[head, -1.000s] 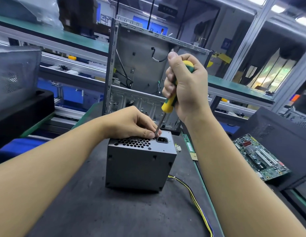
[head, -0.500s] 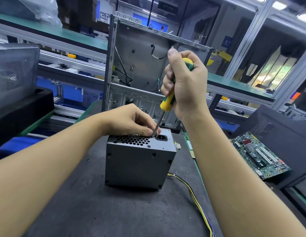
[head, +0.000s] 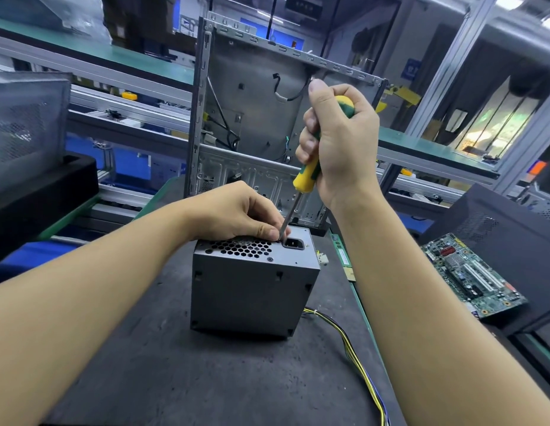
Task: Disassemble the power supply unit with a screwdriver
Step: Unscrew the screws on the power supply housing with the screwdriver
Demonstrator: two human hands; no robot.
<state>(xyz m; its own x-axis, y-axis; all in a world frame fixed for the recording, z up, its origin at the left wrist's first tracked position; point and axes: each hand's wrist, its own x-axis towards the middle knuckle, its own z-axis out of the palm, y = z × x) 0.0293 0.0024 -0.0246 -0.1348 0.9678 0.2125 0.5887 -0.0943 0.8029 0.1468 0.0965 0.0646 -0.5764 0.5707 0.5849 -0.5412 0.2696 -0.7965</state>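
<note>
A grey power supply unit (head: 252, 290) stands on end on the dark mat, its honeycomb vent and power socket facing up. My right hand (head: 341, 146) grips the yellow-and-green screwdriver (head: 306, 176) from above; the shaft slants down to the top face just left of the socket. My left hand (head: 236, 213) rests on the top of the unit, thumb and fingers pinched around the shaft's tip. The tip itself and the screw are hidden by my fingers.
An open computer case (head: 267, 124) stands right behind the unit. Yellow and black cables (head: 353, 352) trail from the unit toward the front right. A motherboard (head: 470, 272) lies on a black panel at the right. A black foam block (head: 37, 192) sits at the left.
Both hands and the screwdriver keep their grip and place on the unit's top; only the view has shifted slightly.
</note>
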